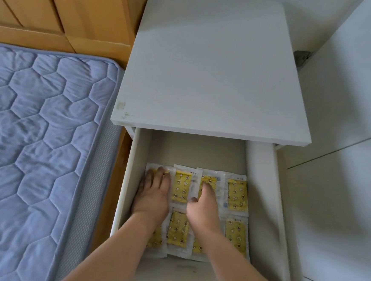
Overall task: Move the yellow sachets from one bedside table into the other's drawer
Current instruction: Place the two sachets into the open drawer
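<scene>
Bedroom, white bench (215,65) beside quilted bed (36,139) at 9 o'clock; yellow sachets (238,194) tile its open drawer (262,190), left hand (152,195) pressing flat, grip apart, right hand (204,205) pinching one's clear edge: likely light, limp, slippery; best taken by borders.

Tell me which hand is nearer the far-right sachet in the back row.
Right. The right hand lies one sachet left of that far-right sachet; the left hand presses the row's leftmost sachet.

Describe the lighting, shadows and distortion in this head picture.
Head view: soft, even daylight with no glare; the bedside table throws a faint shadow onto the floor at right; wide-angle bending curves the mattress edge; sachets stay reasonably sharp.
</scene>
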The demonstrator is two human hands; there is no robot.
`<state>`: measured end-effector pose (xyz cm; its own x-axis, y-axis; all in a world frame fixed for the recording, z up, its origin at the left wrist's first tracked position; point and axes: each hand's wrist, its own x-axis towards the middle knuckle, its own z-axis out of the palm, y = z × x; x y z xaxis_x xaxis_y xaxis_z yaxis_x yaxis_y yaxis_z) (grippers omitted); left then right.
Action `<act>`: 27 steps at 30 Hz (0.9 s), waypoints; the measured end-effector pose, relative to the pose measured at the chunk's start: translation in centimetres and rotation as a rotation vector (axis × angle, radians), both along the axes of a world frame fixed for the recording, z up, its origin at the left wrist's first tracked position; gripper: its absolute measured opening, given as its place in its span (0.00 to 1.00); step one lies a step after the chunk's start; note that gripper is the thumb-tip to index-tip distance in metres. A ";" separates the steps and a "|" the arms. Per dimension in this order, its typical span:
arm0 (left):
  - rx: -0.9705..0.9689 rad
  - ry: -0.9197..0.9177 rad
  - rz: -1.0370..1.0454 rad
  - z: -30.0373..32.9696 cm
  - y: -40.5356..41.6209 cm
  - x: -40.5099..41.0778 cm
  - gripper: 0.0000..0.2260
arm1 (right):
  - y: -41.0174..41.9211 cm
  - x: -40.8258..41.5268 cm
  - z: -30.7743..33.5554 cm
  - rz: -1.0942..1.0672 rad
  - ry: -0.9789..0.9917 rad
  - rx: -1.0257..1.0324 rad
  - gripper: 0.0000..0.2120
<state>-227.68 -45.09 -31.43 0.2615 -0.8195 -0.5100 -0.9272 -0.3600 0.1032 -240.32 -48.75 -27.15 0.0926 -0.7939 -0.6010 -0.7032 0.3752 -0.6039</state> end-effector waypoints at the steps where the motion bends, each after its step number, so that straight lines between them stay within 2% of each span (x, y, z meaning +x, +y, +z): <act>1: -0.005 0.018 0.015 1.1 0.0 -0.1 0.34 | 0.1 -0.3 1.1 0.010 0.008 -0.006 0.30; 7: -0.164 0.064 -0.055 13.0 0.5 0.0 0.24 | -0.5 -1.2 14.2 0.049 0.026 -0.104 0.30; 14: -0.419 0.146 -0.057 38.3 4.2 -0.3 0.24 | 3.8 -2.5 39.1 0.253 0.071 -0.277 0.29; 17: -0.580 0.092 -0.056 47.7 7.6 -0.1 0.24 | 6.7 -3.1 47.1 0.314 0.055 -0.393 0.29; 21: -0.660 -0.026 0.019 54.7 12.1 1.1 0.24 | 8.8 -2.7 53.2 0.412 0.013 -0.514 0.29; 27: -0.707 -0.182 0.203 59.6 18.8 1.8 0.24 | 10.4 -0.8 57.4 0.639 -0.068 -0.622 0.26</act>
<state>-225.87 -26.28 28.16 0.4718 -0.8621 0.1847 -0.8743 -0.4304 0.2246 -241.13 -38.33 30.24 0.6490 -0.7588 -0.0558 -0.6209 -0.4858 -0.6153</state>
